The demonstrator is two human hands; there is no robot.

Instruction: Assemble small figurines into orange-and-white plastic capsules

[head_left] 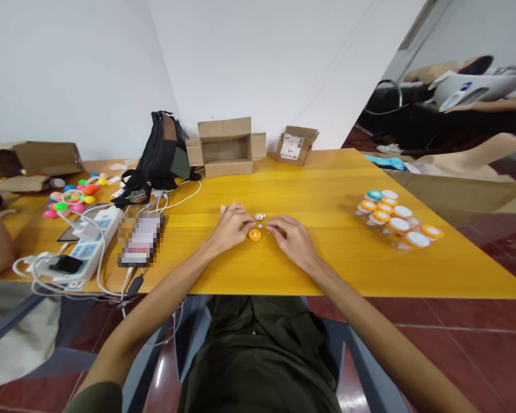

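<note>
While the left hand [231,228] rests curled beside the orange lid [254,234] and the right hand [291,238] pinches something too small to tell, a nudge could scatter the tiny white pieces [260,217] just beyond across the table [327,189].

Orange round lid [254,234]: small disc, lying flat on the yellow desk [327,189], between the two hands and just beside the left hand's fingertips. Small white pieces with dark dots [260,216]: clustered on the desk just behind the lid, near the fingertips of both hands; too small to identify further. Lid and pieces lie apart, not touching.
</note>
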